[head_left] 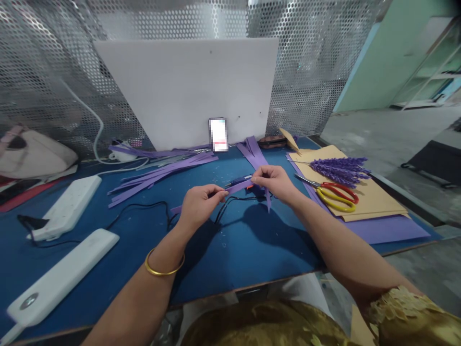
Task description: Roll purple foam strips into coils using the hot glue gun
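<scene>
A narrow purple paper strip (238,186) is stretched between my two hands above the blue table. My left hand (201,204) pinches it between thumb and fingertips, and a loose end shows behind that hand. At the strip's other side my right hand (273,181) also pinches it, with a pointed tail hanging below. Just behind the strip lies a dark blue glue gun (237,181), partly covered by the strip and my right hand; its black cord runs left. More purple strips (162,175) lie in a bundle at the back left, others (254,153) behind my right hand.
Scissors with red and yellow handles (336,197) and purple flower sprigs (340,169) rest on tan sheets (382,204) at right. White power strips (68,206) and a long white device (65,274) lie left. A phone (218,134) leans on a white board (190,86).
</scene>
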Action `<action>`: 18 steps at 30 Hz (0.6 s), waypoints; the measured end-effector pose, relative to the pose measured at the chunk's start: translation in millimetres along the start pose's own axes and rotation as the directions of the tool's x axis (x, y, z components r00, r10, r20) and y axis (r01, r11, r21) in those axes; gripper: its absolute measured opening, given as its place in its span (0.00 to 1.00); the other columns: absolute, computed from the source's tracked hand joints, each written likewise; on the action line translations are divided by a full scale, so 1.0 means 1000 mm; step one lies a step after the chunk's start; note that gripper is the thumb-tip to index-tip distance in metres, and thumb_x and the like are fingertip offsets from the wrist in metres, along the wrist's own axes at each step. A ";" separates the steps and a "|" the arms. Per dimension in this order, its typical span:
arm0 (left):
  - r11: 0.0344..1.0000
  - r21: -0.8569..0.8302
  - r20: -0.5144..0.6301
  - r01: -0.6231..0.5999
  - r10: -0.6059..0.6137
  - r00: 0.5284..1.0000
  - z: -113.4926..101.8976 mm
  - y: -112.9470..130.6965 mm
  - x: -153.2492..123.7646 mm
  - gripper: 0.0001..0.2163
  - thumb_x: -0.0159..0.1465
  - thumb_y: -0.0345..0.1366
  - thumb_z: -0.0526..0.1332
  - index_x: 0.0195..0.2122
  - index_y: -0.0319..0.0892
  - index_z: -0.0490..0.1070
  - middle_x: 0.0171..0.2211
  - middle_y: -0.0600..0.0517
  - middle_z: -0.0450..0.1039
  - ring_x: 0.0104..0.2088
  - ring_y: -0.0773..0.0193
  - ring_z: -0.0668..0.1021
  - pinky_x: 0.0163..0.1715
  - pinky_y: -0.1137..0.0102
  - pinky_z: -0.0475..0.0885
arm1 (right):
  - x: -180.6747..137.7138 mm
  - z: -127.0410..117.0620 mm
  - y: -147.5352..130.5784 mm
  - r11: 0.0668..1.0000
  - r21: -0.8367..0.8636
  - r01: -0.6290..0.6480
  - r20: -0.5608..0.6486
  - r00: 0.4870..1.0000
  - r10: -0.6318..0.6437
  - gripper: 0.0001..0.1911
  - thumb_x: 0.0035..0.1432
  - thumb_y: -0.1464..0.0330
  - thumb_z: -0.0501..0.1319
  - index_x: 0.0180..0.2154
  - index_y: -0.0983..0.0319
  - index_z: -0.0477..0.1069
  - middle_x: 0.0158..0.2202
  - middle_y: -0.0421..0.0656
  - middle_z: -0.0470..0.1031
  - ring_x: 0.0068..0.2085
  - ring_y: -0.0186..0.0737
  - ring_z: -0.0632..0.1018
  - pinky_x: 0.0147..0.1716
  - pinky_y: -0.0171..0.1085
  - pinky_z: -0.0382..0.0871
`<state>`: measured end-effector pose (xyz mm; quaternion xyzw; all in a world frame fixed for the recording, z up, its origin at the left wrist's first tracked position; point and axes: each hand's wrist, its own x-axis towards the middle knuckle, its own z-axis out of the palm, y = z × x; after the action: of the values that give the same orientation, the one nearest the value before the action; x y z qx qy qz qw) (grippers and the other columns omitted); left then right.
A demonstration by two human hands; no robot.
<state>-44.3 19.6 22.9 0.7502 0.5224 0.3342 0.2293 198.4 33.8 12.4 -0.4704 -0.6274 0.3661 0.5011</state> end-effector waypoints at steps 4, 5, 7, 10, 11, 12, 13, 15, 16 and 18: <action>0.998 0.045 -0.042 0.046 -0.044 0.998 -0.008 -0.005 0.004 0.11 0.59 0.44 0.63 0.28 0.45 0.80 0.24 0.53 0.79 0.24 0.63 0.75 0.25 0.70 0.62 | 0.006 -0.011 0.002 0.998 0.055 0.003 -0.152 0.988 0.005 0.12 0.44 0.62 0.68 0.21 0.61 0.70 0.19 0.36 0.67 0.24 0.32 0.65 0.26 0.35 0.58; 0.997 0.063 -0.052 0.046 -0.042 0.998 -0.010 -0.007 0.006 0.10 0.58 0.45 0.63 0.28 0.46 0.80 0.23 0.53 0.78 0.23 0.63 0.75 0.24 0.70 0.61 | 0.007 -0.013 0.003 0.997 0.078 0.009 -0.188 0.982 0.006 0.12 0.44 0.63 0.69 0.20 0.61 0.69 0.19 0.36 0.66 0.24 0.32 0.65 0.26 0.35 0.58; 0.993 0.112 -0.068 0.034 -0.027 0.997 -0.016 -0.010 0.008 0.11 0.58 0.45 0.63 0.26 0.46 0.79 0.21 0.54 0.77 0.22 0.63 0.74 0.22 0.70 0.60 | 0.009 -0.014 0.004 0.994 0.109 0.011 -0.211 0.977 0.013 0.12 0.43 0.63 0.69 0.20 0.61 0.68 0.18 0.35 0.66 0.23 0.31 0.64 0.25 0.35 0.57; 0.992 0.125 -0.049 0.030 -0.024 0.998 -0.020 -0.011 0.009 0.12 0.59 0.47 0.63 0.26 0.46 0.79 0.22 0.53 0.78 0.22 0.63 0.74 0.21 0.70 0.60 | 0.008 -0.009 0.007 0.992 0.123 -0.001 -0.184 0.983 0.024 0.12 0.44 0.63 0.68 0.20 0.61 0.69 0.18 0.36 0.66 0.23 0.31 0.63 0.24 0.35 0.56; 0.995 0.099 -0.031 0.031 -0.028 0.999 -0.020 -0.010 0.009 0.13 0.60 0.48 0.62 0.28 0.45 0.80 0.23 0.52 0.79 0.23 0.62 0.76 0.22 0.70 0.61 | 0.007 -0.007 0.007 0.992 0.128 -0.002 -0.170 0.985 0.024 0.12 0.45 0.62 0.68 0.20 0.61 0.69 0.18 0.36 0.66 0.23 0.31 0.63 0.24 0.35 0.56; 0.997 0.066 -0.007 0.028 -0.027 1.000 -0.019 -0.010 0.009 0.14 0.61 0.49 0.62 0.30 0.45 0.80 0.25 0.51 0.80 0.24 0.62 0.77 0.23 0.70 0.63 | 0.005 -0.005 0.007 0.991 0.132 -0.004 -0.154 0.988 0.024 0.12 0.45 0.62 0.69 0.21 0.61 0.69 0.18 0.36 0.66 0.23 0.31 0.64 0.24 0.35 0.57; 0.999 0.033 0.018 0.020 -0.021 1.000 -0.017 -0.008 0.008 0.16 0.61 0.51 0.61 0.31 0.45 0.81 0.27 0.51 0.80 0.25 0.61 0.78 0.24 0.70 0.64 | 0.004 -0.002 0.007 0.991 0.134 -0.005 -0.138 0.990 0.024 0.12 0.45 0.62 0.69 0.21 0.61 0.70 0.19 0.36 0.67 0.23 0.31 0.65 0.25 0.35 0.58; 1.000 -0.009 0.051 0.003 -0.003 0.999 -0.012 -0.006 0.006 0.17 0.61 0.53 0.61 0.33 0.44 0.81 0.27 0.51 0.80 0.26 0.61 0.78 0.26 0.70 0.65 | 0.001 0.003 0.005 0.992 0.125 -0.008 -0.098 0.995 0.020 0.12 0.46 0.62 0.69 0.22 0.61 0.70 0.19 0.36 0.68 0.24 0.32 0.66 0.25 0.35 0.59; 1.000 -0.020 0.062 -0.004 0.005 0.998 -0.009 -0.004 0.005 0.18 0.61 0.53 0.61 0.34 0.44 0.81 0.27 0.51 0.80 0.26 0.62 0.77 0.26 0.70 0.65 | 0.000 0.005 0.004 0.993 0.116 -0.005 -0.077 0.997 0.014 0.12 0.46 0.62 0.69 0.22 0.61 0.71 0.19 0.37 0.68 0.24 0.32 0.66 0.25 0.35 0.59; 0.999 -0.040 0.082 -0.015 0.018 0.996 -0.004 -0.002 0.002 0.17 0.61 0.53 0.62 0.34 0.44 0.81 0.26 0.52 0.79 0.25 0.63 0.76 0.26 0.71 0.65 | -0.004 0.009 0.002 0.995 0.095 0.004 -0.030 1.000 -0.002 0.11 0.48 0.62 0.68 0.23 0.61 0.71 0.20 0.37 0.69 0.24 0.32 0.66 0.25 0.35 0.60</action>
<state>-48.1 22.6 24.7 0.7630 0.4997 0.3150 0.2624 190.3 30.9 7.7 -0.4504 -0.6024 0.3878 0.5328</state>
